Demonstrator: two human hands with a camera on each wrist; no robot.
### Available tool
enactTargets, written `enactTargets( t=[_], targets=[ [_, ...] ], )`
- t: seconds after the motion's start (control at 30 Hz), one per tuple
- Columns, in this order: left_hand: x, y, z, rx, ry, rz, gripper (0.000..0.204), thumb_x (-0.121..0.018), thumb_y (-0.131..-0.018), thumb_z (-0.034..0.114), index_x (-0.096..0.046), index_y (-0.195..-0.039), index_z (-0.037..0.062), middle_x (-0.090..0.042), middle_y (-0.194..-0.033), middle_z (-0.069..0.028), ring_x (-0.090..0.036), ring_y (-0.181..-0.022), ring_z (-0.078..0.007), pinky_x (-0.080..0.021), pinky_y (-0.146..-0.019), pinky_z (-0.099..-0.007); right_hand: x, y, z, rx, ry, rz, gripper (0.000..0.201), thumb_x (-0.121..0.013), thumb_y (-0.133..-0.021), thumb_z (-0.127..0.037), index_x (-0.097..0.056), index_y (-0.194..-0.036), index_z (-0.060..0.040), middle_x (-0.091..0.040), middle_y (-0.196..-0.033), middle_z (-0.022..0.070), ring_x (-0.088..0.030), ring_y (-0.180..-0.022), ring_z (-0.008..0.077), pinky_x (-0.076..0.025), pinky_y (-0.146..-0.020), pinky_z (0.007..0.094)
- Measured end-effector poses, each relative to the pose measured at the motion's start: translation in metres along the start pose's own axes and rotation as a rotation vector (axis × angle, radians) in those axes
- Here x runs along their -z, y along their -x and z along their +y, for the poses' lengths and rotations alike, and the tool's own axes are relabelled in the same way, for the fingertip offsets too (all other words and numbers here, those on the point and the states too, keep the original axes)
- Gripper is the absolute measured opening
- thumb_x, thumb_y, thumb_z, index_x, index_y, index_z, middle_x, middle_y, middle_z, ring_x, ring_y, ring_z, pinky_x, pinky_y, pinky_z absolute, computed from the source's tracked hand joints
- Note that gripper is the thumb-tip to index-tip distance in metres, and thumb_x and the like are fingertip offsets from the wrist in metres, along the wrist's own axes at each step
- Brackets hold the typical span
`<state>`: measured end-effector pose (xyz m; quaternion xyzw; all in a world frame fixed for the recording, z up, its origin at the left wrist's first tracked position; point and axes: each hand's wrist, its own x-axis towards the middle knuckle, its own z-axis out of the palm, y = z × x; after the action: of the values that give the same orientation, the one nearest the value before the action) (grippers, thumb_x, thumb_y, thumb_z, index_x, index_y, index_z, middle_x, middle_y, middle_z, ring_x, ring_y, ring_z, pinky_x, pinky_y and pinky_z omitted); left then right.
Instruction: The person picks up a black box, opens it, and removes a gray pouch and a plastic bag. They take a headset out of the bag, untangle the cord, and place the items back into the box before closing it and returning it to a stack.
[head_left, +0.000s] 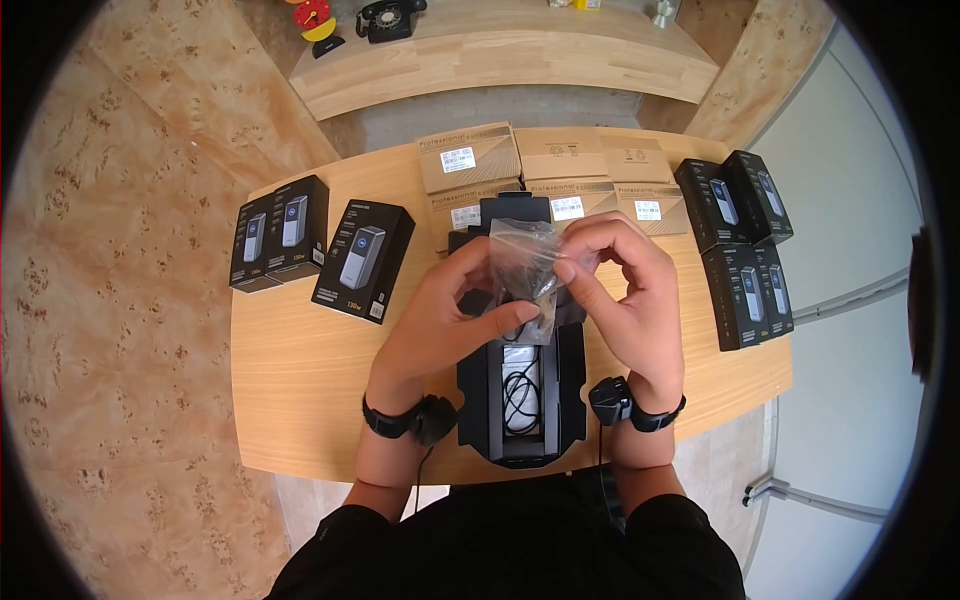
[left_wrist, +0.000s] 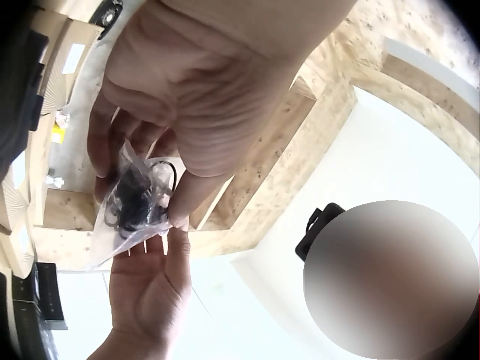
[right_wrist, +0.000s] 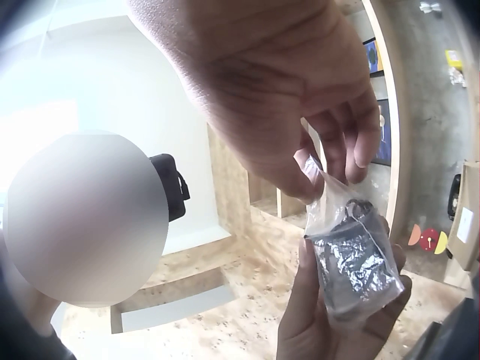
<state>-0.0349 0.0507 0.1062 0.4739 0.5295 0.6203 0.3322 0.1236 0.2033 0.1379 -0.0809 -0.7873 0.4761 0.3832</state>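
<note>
A clear plastic bag (head_left: 520, 245) with a black item and a thin black cable inside is held up over the table. My left hand (head_left: 430, 315) grips it from the left side, its thumb across the bag's lower part. With thumb and index finger, my right hand (head_left: 635, 300) pinches the bag's right edge near the top. In the right wrist view, the bag (right_wrist: 356, 262) bulges around its dark, shiny contents. Below the hands lies an opened black box (head_left: 475, 415), a coiled black cable (head_left: 520, 400) in its middle recess.
Black printed boxes stand at the left, one box (head_left: 362, 262) nearest the hands, and several more (head_left: 740, 290) at the right. Brown cardboard cartons (head_left: 468, 160) are stacked along the back of the wooden table (head_left: 300, 400). A shelf (head_left: 500, 60) with a black telephone (head_left: 388, 20) is behind.
</note>
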Motion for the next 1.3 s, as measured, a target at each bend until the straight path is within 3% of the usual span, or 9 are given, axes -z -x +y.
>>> enactTargets(
  t=[0.2,0.6,1.1,1.3],
  targets=[
    [0.001,0.000,0.003,-0.011,-0.103,0.046,0.038,-0.084,-0.087,0.013,-0.070,-0.121,0.0038,-0.072,-0.104,-0.0006,-0.060,-0.086,-0.0082,-0.047,-0.077,-0.0248,-0.002,0.001,0.000,-0.023,-0.035,0.021,0.013,-0.080,-0.087,0.001,-0.072,-0.096,-0.0011,-0.073,-0.094,0.0066,-0.064,-0.081,0.0146,-0.052,-0.076,0.0279],
    [0.001,0.003,0.006,-0.025,-0.086,0.035,0.043,-0.084,-0.089,0.015,-0.069,-0.127,0.0028,-0.075,-0.108,-0.0032,-0.068,-0.095,-0.0111,-0.053,-0.085,-0.0282,-0.007,0.004,-0.003,-0.074,-0.110,0.030,0.014,-0.080,-0.088,0.004,-0.072,-0.099,-0.0007,-0.074,-0.091,0.0043,-0.068,-0.080,0.0104,-0.053,-0.076,0.0246],
    [0.000,0.004,0.014,-0.101,-0.190,0.059,0.030,-0.083,-0.088,0.008,-0.073,-0.115,0.0011,-0.076,-0.106,-0.0065,-0.071,-0.098,-0.0136,-0.054,-0.087,-0.0291,-0.008,0.006,-0.006,-0.108,-0.182,0.043,0.023,-0.080,-0.086,0.006,-0.071,-0.106,-0.0018,-0.073,-0.094,0.0014,-0.067,-0.085,0.0067,-0.051,-0.076,0.0222],
    [-0.001,0.000,0.006,-0.154,-0.109,0.162,0.022,-0.079,-0.093,0.007,-0.072,-0.113,-0.0001,-0.073,-0.107,-0.0073,-0.067,-0.099,-0.0145,-0.052,-0.090,-0.0292,-0.007,0.006,-0.006,-0.118,-0.198,0.018,0.023,-0.080,-0.087,0.005,-0.071,-0.106,-0.0023,-0.073,-0.095,0.0008,-0.066,-0.085,0.0065,-0.050,-0.078,0.0228]
  ],
)
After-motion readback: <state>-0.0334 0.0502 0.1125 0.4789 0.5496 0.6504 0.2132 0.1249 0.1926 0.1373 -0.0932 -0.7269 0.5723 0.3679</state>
